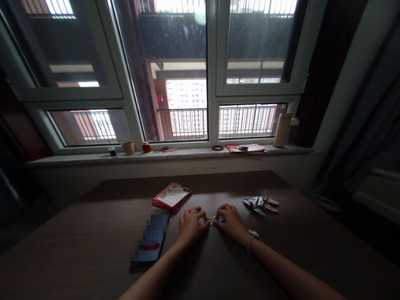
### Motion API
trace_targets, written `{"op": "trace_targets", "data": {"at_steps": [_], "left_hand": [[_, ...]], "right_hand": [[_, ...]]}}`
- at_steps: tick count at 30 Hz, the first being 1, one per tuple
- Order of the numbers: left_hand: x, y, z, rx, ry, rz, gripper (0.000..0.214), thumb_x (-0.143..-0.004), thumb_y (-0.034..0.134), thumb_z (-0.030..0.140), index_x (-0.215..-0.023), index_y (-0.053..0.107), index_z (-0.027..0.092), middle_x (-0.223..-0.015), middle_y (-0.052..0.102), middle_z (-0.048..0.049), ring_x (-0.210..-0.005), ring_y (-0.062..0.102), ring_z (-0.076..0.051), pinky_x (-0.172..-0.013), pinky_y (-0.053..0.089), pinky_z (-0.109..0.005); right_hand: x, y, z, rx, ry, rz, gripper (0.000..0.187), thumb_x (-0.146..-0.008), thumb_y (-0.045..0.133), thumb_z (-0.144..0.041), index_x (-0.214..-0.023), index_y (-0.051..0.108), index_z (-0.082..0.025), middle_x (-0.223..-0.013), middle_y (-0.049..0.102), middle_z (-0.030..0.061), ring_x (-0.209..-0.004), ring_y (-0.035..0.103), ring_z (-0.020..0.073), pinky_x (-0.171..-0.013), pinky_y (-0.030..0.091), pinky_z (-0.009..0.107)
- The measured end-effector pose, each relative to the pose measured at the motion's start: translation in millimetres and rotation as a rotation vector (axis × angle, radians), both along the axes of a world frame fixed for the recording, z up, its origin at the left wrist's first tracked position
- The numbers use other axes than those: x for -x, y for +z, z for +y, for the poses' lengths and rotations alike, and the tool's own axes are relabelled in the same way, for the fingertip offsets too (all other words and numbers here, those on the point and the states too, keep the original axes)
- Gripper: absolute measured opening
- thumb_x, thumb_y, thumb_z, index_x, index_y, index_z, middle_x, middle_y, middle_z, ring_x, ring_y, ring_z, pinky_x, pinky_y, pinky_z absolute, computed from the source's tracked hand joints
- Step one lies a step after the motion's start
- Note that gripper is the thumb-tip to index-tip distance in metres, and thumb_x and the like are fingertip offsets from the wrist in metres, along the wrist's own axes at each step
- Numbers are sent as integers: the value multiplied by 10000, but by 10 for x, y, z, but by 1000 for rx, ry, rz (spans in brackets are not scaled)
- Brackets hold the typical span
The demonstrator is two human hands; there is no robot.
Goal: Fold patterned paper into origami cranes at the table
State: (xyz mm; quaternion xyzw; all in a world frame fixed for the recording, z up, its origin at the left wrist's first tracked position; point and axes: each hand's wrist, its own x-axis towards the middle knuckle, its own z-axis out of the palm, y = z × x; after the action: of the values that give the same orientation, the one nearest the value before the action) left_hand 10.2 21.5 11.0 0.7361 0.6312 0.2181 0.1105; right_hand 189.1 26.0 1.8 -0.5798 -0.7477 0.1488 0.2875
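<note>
Low over the dark table, my left hand (192,224) and my right hand (230,221) face each other with fingers curled. Between them is a small piece of folded paper (212,220), printed in white, blue and red. Each hand pinches one side of it, and the fingers hide most of its shape. Beyond my right hand, to the right, lie a few folded paper pieces (261,204) with pointed tips, in similar colours. A stack of red-bordered printed sheets (172,196) rests just past my left hand.
A phone-like dark device (153,239), partly blurred out, lies left of my left forearm on the table (78,233). Along the windowsill (184,155) stand a paper cup (128,148), a red spool (146,147), scissors (243,148) on papers and a tan bottle (283,130).
</note>
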Motion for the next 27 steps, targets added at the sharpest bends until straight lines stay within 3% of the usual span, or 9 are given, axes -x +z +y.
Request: {"op": "trace_targets", "data": {"at_steps": [13, 27], "left_hand": [[-5, 23, -18, 9, -4, 26, 142, -788, 661, 436, -864, 723, 333, -1328, 579, -3, -1270, 435, -266, -1106, 206, -545], [-2, 30, -19, 8, -9, 26, 148, -793, 658, 440, -860, 724, 326, -1317, 582, -5, -1266, 434, -268, -1107, 212, -541]], "right_hand": [[6, -10, -52, -47, 15, -27, 135, -843, 636, -377, -883, 684, -257, -1115, 588, 40, -1112, 484, 228, -1025, 307, 363], [12, 45, -7, 20, -13, -19, 169, -754, 715, -420, -832, 704, -269, -1119, 587, 32, -1128, 473, 235, -1003, 314, 343]]}}
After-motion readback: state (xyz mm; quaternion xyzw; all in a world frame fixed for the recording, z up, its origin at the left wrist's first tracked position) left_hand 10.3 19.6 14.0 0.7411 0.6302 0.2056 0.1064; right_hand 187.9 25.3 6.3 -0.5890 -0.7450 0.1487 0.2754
